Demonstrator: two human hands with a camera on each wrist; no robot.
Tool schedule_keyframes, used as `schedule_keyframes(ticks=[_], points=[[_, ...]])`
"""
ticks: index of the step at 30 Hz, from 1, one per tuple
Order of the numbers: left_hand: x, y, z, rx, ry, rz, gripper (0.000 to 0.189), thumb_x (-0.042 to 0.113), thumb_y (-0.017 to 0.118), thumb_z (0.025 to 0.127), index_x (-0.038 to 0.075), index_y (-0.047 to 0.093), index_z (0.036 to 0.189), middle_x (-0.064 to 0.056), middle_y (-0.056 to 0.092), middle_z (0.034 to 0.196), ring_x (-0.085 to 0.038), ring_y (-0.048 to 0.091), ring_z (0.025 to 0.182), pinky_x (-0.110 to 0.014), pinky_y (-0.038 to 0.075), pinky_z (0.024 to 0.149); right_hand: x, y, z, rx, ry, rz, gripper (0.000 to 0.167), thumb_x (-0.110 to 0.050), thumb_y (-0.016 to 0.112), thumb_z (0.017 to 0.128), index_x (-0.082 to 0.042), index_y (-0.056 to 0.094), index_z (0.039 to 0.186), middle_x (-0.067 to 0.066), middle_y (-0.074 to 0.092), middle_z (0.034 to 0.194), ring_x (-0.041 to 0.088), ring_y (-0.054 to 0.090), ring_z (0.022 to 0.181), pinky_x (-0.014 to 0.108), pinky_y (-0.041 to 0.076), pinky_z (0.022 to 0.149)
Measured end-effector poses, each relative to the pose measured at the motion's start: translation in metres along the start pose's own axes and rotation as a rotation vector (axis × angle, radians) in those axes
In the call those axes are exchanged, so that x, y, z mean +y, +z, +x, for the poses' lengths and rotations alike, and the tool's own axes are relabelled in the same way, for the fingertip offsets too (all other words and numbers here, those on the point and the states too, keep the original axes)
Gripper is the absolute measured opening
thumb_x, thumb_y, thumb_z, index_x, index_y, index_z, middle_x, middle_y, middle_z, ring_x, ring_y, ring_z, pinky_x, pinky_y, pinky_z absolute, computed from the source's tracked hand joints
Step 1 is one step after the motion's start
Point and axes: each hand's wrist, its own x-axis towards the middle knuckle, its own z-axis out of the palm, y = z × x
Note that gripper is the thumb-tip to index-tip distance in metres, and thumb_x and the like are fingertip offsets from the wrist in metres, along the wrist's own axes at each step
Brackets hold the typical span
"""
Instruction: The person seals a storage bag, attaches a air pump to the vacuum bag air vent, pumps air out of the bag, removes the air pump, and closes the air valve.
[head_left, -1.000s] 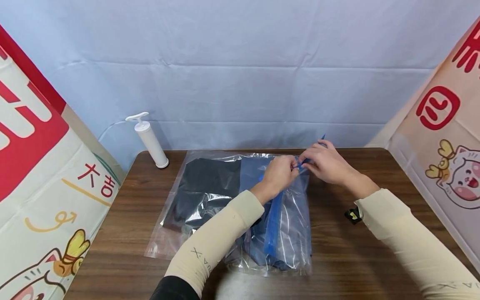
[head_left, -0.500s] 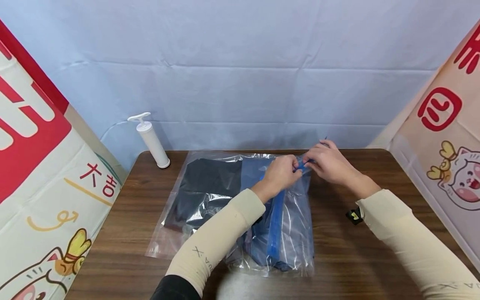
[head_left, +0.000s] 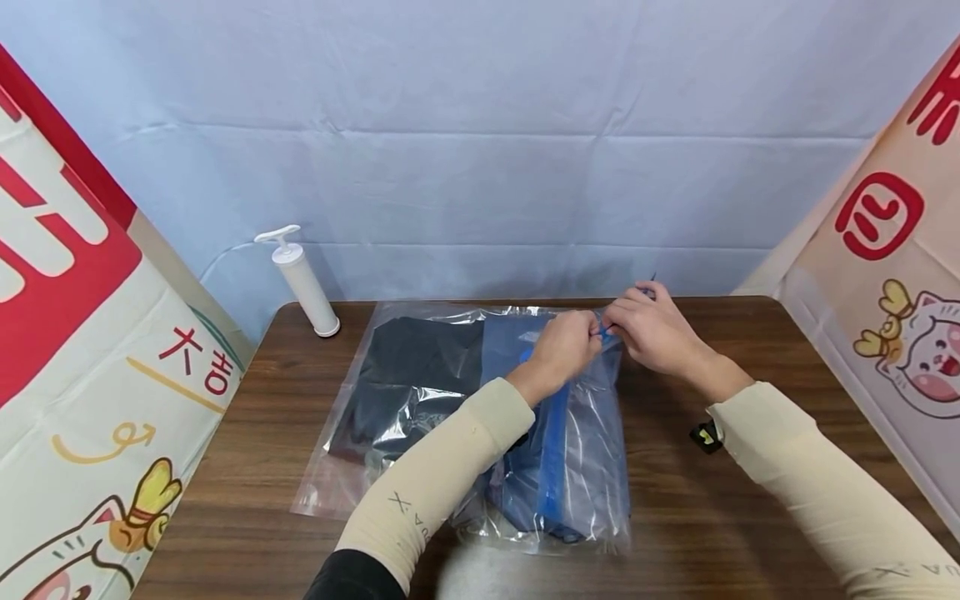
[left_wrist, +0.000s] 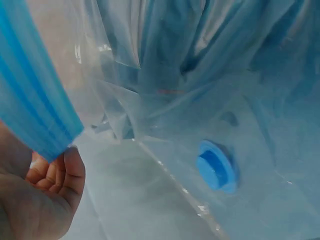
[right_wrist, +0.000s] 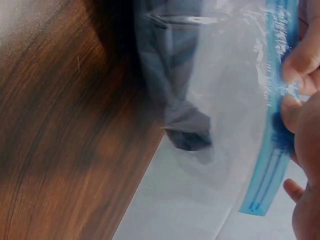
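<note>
Right hand (head_left: 648,329) drew in against left hand (head_left: 562,346); both pinch the blue zip strip (head_left: 553,450), long axis running from the fingers toward the wearer, free end just past the right hand.

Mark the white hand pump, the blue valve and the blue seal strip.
White hand pump (head_left: 306,289), head view: middle of the barrel.
Blue valve (left_wrist: 216,167), left wrist view: its cap.
Blue seal strip (right_wrist: 274,101), right wrist view: its middle stretch.
</note>
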Motion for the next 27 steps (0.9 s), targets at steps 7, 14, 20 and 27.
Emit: schedule_keyframes(ticks=[7, 14, 20, 27], points=[[-0.003, -0.001, 0.002, -0.022, -0.038, 0.01, 0.015, 0.014, 0.068, 0.095, 0.016, 0.061, 0.081, 0.007, 0.054, 0.068, -0.006, 0.05, 0.059, -0.019, 0.039, 0.058, -0.001, 0.001, 0.0, -0.037, 0.006, 0.0, 0.01, -0.003, 0.077, 0.086, -0.007, 0.071, 0.093, 0.007, 0.072, 0.093, 0.031, 0.063, 0.095, 0.062, 0.036, 0.102], [-0.001, -0.004, 0.002, -0.047, -0.055, -0.007, 0.018, 0.014, 0.066, 0.098, 0.016, 0.059, 0.081, 0.007, 0.055, 0.07, -0.007, 0.051, 0.061, -0.02, 0.04, 0.06, 0.0, -0.012, 0.004, -0.11, 0.075, 0.066, 0.017, -0.003, 0.077, 0.088, -0.009, 0.074, 0.103, 0.005, 0.074, 0.101, 0.033, 0.063, 0.104, 0.061, 0.033, 0.102], [0.0, -0.002, 0.002, -0.035, -0.047, -0.01, 0.017, 0.014, 0.065, 0.099, 0.015, 0.059, 0.083, 0.006, 0.057, 0.073, -0.009, 0.053, 0.062, -0.021, 0.041, 0.058, 0.006, -0.015, 0.002, -0.081, 0.064, 0.043, 0.018, 0.001, 0.079, 0.085, -0.01, 0.074, 0.099, 0.006, 0.074, 0.098, 0.032, 0.063, 0.1, 0.063, 0.034, 0.098], [-0.004, -0.001, 0.004, -0.015, -0.009, -0.003, 0.007, 0.014, 0.066, 0.096, 0.014, 0.062, 0.09, 0.006, 0.056, 0.074, -0.006, 0.051, 0.062, -0.018, 0.04, 0.06, 0.006, -0.005, 0.002, -0.058, 0.033, -0.017, 0.011, 0.001, 0.073, 0.087, -0.007, 0.07, 0.093, 0.009, 0.072, 0.094, 0.032, 0.062, 0.097, 0.063, 0.035, 0.098]])
